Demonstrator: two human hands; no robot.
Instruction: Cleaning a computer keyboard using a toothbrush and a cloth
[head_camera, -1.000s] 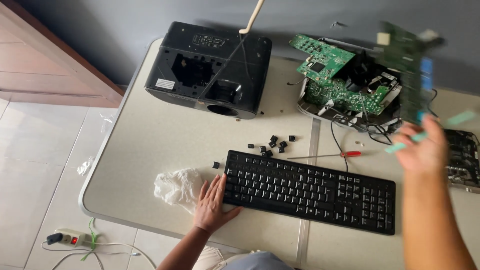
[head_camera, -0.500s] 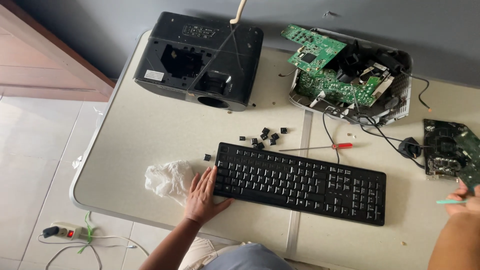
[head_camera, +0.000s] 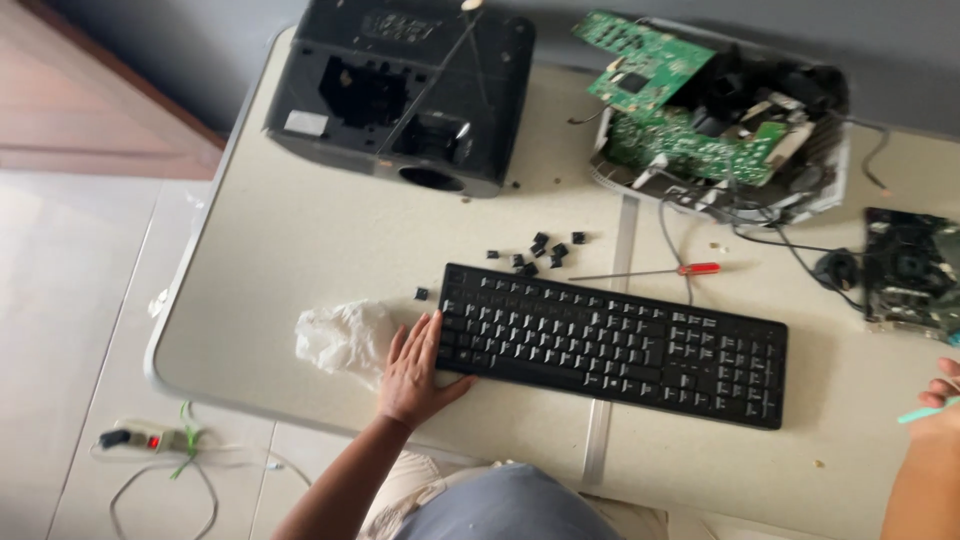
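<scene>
A black keyboard (head_camera: 615, 342) lies across the middle of a beige table (head_camera: 300, 240). My left hand (head_camera: 413, 368) rests flat on the table at the keyboard's left end, fingers spread, touching its edge and a crumpled white plastic bag (head_camera: 340, 335). My right hand (head_camera: 935, 405) is at the right edge of the view, partly cut off, with a thin teal tool (head_camera: 925, 411) in its fingers. Several loose black keycaps (head_camera: 535, 250) lie just above the keyboard. A red-handled screwdriver (head_camera: 650, 272) lies beside them.
A black opened projector casing (head_camera: 400, 90) stands at the back left. A dismantled unit with green circuit boards (head_camera: 700, 120) sits at the back right, and a dark circuit board (head_camera: 910, 272) lies at the far right with cables. A power strip (head_camera: 140, 440) lies on the tiled floor.
My right hand came down from holding a green board aloft to the table's right edge; that board now lies at the far right. The view shifted. My left hand stayed put.
</scene>
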